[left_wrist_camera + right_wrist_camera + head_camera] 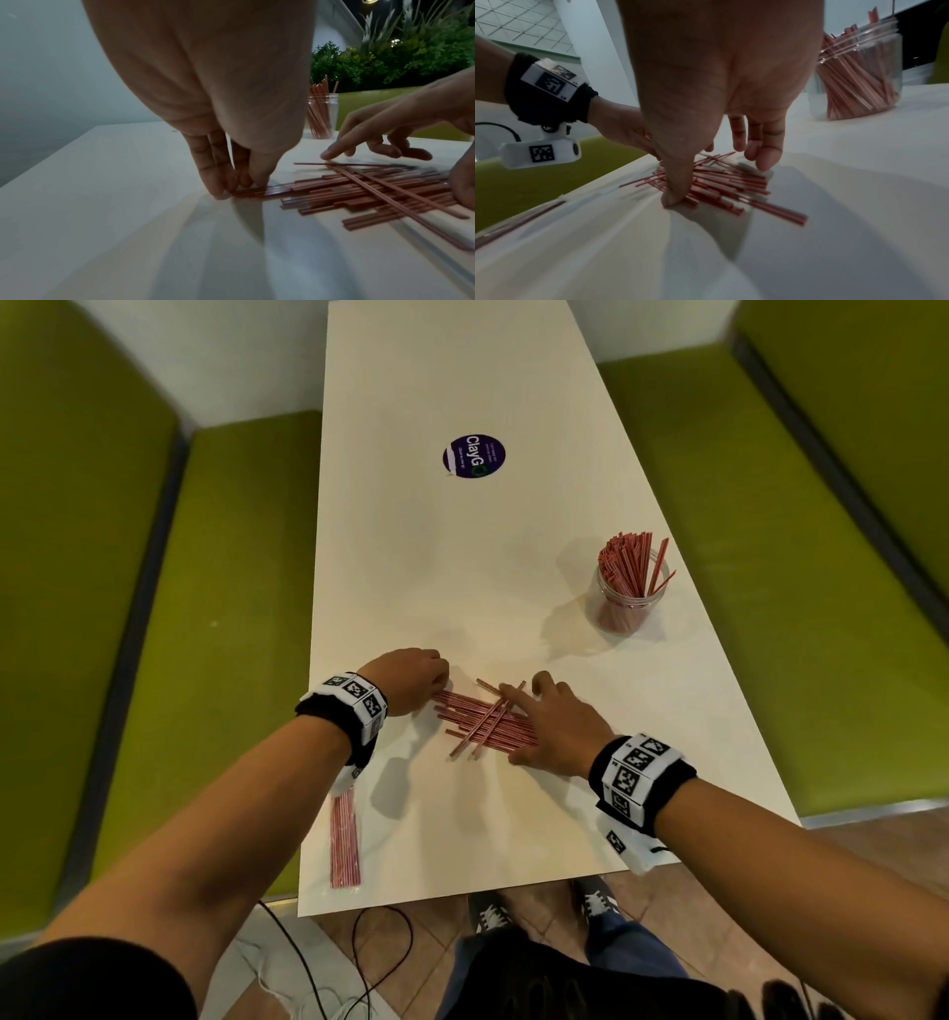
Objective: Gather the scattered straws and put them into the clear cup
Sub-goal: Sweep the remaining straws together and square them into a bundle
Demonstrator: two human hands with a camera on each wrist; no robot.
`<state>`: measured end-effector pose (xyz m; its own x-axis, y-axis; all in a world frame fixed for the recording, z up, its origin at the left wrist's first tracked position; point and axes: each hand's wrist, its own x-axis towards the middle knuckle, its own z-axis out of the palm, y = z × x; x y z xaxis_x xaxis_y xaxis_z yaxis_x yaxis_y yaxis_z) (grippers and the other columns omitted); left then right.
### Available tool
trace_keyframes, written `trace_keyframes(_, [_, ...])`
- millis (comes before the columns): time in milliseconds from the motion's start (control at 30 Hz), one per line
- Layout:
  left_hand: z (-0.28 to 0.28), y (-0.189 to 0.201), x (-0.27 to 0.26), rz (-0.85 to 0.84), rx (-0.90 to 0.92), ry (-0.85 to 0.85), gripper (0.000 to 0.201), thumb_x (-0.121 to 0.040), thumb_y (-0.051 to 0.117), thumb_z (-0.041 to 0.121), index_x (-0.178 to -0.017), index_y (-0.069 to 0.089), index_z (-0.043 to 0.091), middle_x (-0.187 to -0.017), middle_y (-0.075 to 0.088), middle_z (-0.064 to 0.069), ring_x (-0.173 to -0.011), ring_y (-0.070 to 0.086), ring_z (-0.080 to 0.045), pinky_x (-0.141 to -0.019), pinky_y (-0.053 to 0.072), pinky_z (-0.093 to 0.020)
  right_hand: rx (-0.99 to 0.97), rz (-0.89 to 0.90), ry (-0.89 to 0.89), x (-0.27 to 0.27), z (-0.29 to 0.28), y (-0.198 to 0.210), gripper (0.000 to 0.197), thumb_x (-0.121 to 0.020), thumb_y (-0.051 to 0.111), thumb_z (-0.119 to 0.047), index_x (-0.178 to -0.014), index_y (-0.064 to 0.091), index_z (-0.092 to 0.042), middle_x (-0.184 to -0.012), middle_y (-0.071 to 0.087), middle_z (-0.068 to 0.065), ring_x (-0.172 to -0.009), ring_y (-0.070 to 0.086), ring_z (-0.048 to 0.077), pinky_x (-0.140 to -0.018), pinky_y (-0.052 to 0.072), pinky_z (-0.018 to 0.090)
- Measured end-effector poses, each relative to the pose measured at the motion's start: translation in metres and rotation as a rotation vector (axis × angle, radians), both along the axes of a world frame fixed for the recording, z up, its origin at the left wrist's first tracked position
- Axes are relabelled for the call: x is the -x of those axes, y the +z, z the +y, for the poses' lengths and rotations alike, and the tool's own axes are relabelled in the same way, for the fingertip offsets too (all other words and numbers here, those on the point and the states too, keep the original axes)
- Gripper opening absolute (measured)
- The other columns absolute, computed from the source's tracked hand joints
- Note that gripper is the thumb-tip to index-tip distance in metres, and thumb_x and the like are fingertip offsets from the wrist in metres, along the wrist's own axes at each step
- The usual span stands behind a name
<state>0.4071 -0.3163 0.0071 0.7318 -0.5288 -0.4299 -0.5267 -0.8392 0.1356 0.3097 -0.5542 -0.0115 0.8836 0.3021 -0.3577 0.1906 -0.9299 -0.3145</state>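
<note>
A loose pile of red straws (477,719) (359,192) (731,192) lies on the white table (462,567), a few of them crossed over the rest. My left hand (442,685) (239,188) stands at the pile's left end, its bunched fingertips and thumb pinching the straw ends there. My right hand (534,721) (718,178) spreads over the right end, thumb on the near side, straight fingers on the far side, index tip touching a crossed straw. The clear cup (629,603) (322,115) (859,81), full of upright straws, stands to the far right.
A flat plastic pack of red straws (345,839) lies by the table's front left edge, under my left forearm. A round purple sticker (473,455) sits farther back. Green benches (215,608) flank both sides. Black cables (359,968) trail on the floor.
</note>
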Motion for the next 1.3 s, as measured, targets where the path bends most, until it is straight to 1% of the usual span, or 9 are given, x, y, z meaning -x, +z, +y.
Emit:
trace_keyframes(167, [0.01, 0.002, -0.004, 0.033, 0.026, 0.017, 0.026, -0.093, 0.058, 0.006, -0.108, 0.069, 0.025, -0.101, 0.061, 0.006, -0.095, 0.061, -0.021, -0.079, 0.046, -0.031, 0.018, -0.009, 0.063, -0.011, 0.0, 0.004, 0.082, -0.078, 0.075, -0.052, -0.148, 0.038, -0.03, -0.135, 0.038, 0.005, -0.117, 0.046, 0.025, -0.083, 0.055, 0.041])
trace_keyframes(267, [0.015, 0.004, -0.006, 0.011, 0.02, 0.029, 0.02, -0.096, 0.059, 0.017, -0.109, 0.073, 0.023, -0.106, 0.066, 0.001, -0.097, 0.063, -0.023, -0.081, 0.049, -0.034, 0.007, -0.043, 0.079, -0.014, -0.003, 0.006, 0.063, -0.082, 0.072, -0.047, -0.138, 0.05, -0.027, -0.134, 0.041, 0.003, -0.118, 0.045, 0.024, -0.083, 0.053, 0.04])
trace_keyframes(433, [0.023, 0.003, -0.006, -0.009, 0.054, 0.082, 0.021, -0.1, 0.056, 0.024, -0.108, 0.075, 0.02, -0.107, 0.068, -0.001, -0.098, 0.064, -0.025, -0.085, 0.05, -0.037, -0.036, -0.073, 0.175, -0.014, -0.005, 0.003, 0.05, -0.085, 0.07, -0.039, -0.13, 0.059, -0.022, -0.142, 0.049, 0.0, -0.127, 0.043, 0.024, -0.098, 0.045, 0.039])
trace_keyframes(667, [0.018, 0.001, -0.006, 0.008, 0.127, 0.127, 0.019, -0.097, 0.062, 0.033, -0.109, 0.075, 0.024, -0.104, 0.07, 0.001, -0.097, 0.063, -0.022, -0.078, 0.044, -0.029, -0.131, -0.114, 0.208, -0.007, -0.004, 0.0, 0.03, -0.098, 0.06, -0.024, -0.128, 0.064, -0.019, -0.124, 0.065, -0.001, -0.113, 0.055, 0.024, -0.091, 0.047, 0.034])
trace_keyframes(833, [0.005, 0.003, -0.005, 0.015, 0.05, 0.03, 0.016, -0.096, 0.064, 0.03, -0.106, 0.074, 0.023, -0.104, 0.068, 0.001, -0.096, 0.062, -0.023, -0.077, 0.044, -0.031, -0.136, -0.147, 0.21, -0.002, -0.004, -0.001, 0.028, -0.102, 0.054, -0.025, -0.127, 0.066, -0.018, -0.12, 0.067, 0.001, -0.106, 0.059, 0.025, -0.085, 0.05, 0.036])
trace_keyframes(933, [0.001, 0.005, -0.004, 0.024, -0.047, -0.003, 0.02, -0.099, 0.057, 0.029, -0.103, 0.071, 0.016, -0.104, 0.068, -0.004, -0.094, 0.063, -0.027, -0.081, 0.051, -0.038, -0.138, -0.148, 0.198, -0.001, -0.004, -0.001, 0.028, -0.103, 0.053, -0.025, -0.126, 0.067, -0.019, -0.119, 0.068, 0.0, -0.105, 0.059, 0.024, -0.083, 0.05, 0.037])
trace_keyframes(1033, [-0.006, 0.009, 0.001, 0.045, -0.155, 0.0, 0.024, -0.1, 0.049, 0.028, -0.102, 0.063, 0.009, -0.103, 0.064, -0.007, -0.092, 0.063, -0.03, -0.076, 0.047, -0.036, -0.159, -0.143, 0.189, -0.001, -0.004, -0.001, 0.027, -0.102, 0.054, -0.025, -0.125, 0.067, -0.019, -0.118, 0.068, 0.0, -0.105, 0.058, 0.024, -0.083, 0.05, 0.037])
trace_keyframes(1167, [-0.009, 0.015, 0.009, 0.074, -0.059, 0.097, 0.016, -0.093, 0.057, 0.029, -0.09, 0.058, 0.014, -0.093, 0.062, -0.004, -0.081, 0.057, -0.026, -0.068, 0.042, -0.033, -0.218, -0.092, 0.148, -0.002, -0.009, -0.002, 0.03, -0.098, 0.06, -0.027, -0.126, 0.065, -0.02, -0.119, 0.065, -0.002, -0.107, 0.056, 0.022, -0.085, 0.049, 0.034])
trace_keyframes(1300, [-0.017, 0.02, 0.024, 0.149, 0.005, 0.084, 0.014, -0.085, 0.064, 0.033, -0.078, 0.057, 0.022, -0.077, 0.058, 0.006, -0.07, 0.053, -0.019, -0.061, 0.042, -0.03, -0.238, -0.104, 0.05, -0.003, -0.025, 0.0, 0.054, -0.084, 0.075, -0.037, -0.131, 0.06, -0.016, -0.127, 0.061, 0.003, -0.115, 0.052, 0.023, -0.098, 0.045, 0.037])
